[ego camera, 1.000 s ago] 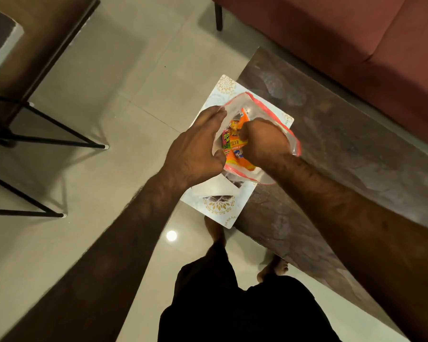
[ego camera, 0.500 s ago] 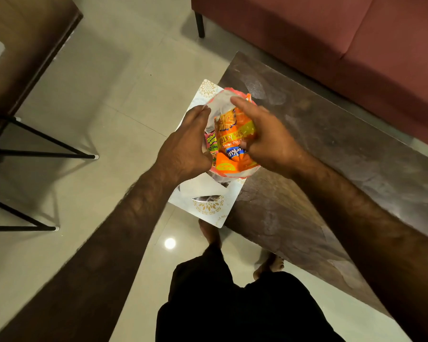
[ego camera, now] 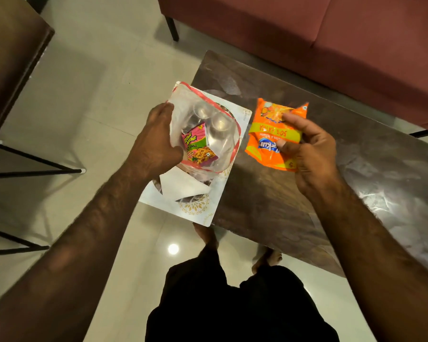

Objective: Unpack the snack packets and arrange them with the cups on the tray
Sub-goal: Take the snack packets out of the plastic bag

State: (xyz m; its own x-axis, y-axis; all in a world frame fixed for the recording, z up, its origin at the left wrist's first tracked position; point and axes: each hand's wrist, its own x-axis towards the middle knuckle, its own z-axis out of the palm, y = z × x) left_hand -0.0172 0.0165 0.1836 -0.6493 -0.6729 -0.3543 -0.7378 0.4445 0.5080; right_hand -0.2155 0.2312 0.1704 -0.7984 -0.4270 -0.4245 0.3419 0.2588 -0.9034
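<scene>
A pale tiled floor (ego camera: 89,95) is seen from above, with a red sofa (ego camera: 331,33) along the far side and a dark, glossy desk (ego camera: 294,206) set before it. At the near left corner of the desk a white patterned tray (ego camera: 200,208) is laid, part of it jutting past the edge. Over the tray a clear plastic bag (ego camera: 208,112) with a red rim is held open by the left hand (ego camera: 156,144), whose fingers (ego camera: 164,111) are closed on the bag's left edge. Through the plastic, what appear to be small steel cups (ego camera: 219,122) can be made out, though the film blurs them. A pink snack packet (ego camera: 199,146) is lodged in the bag, beside the left thumb.

To the right, above the bare desk and apart from the bag, an orange snack packet (ego camera: 269,134) is gripped by the right hand (ego camera: 309,154), its fingers pinched across the packet's right side.

The unpacking step is judged to be under way: one packet is out, one is left inside, and nothing has been arranged. Next, the orange packet would have to be set down, on the tray or beside it, so that the right hand is freed for the pink one. The cups would need to be lifted out carefully, since thin plastic is apt to cling.
</scene>
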